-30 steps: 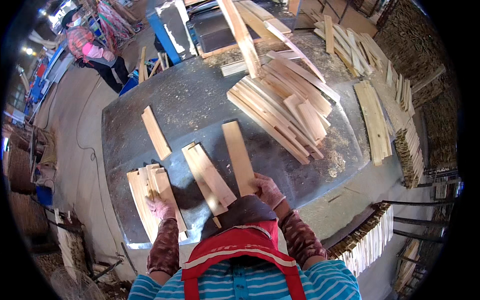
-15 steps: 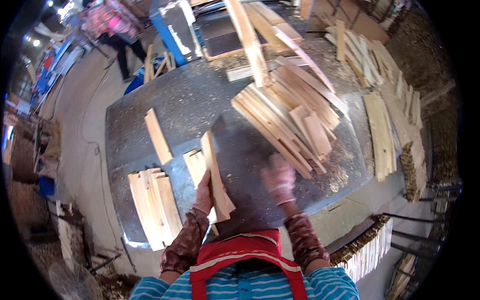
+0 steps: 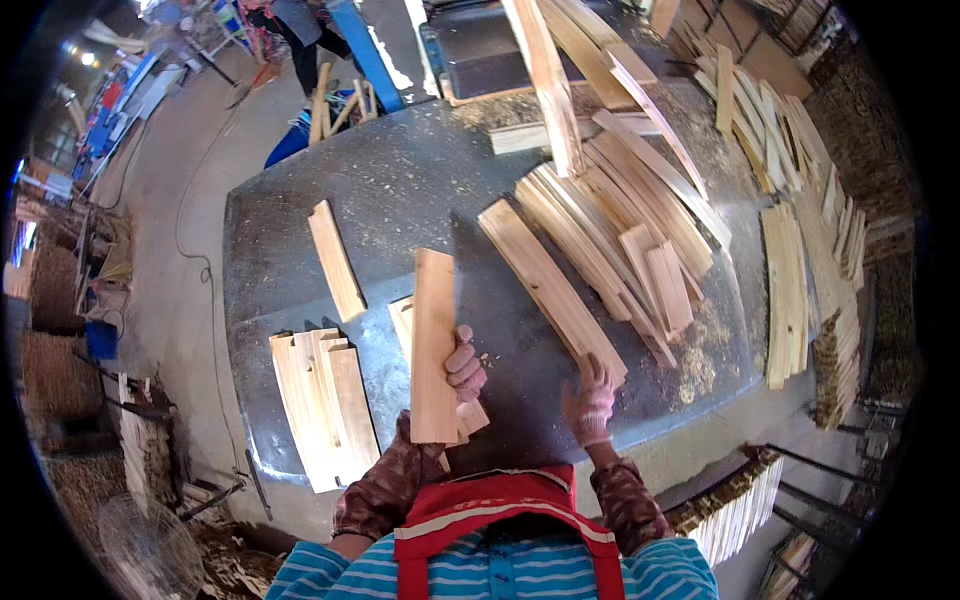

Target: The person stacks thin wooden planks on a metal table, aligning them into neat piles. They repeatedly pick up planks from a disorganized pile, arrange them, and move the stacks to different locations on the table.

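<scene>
My left hand, in a pale pinkish work glove, is closed round the edge of a short wooden board, held raised with its broad face up. Under that board, more wooden pieces lie partly hidden on the dark table. My right hand, gloved likewise, has its fingers closed on the near end of a longer plank. This plank lies slanted, apart from the heap of planks to its right.
At the left of the dark worktable lie a stack of boards and a single board. A long plank rests on the heap at the back. More planks are stacked on the right. Another person stands far left.
My right hand has come onto a plank, which now lies apart from the heap, further left. The board in my left hand has turned from its edge to its broad face.
</scene>
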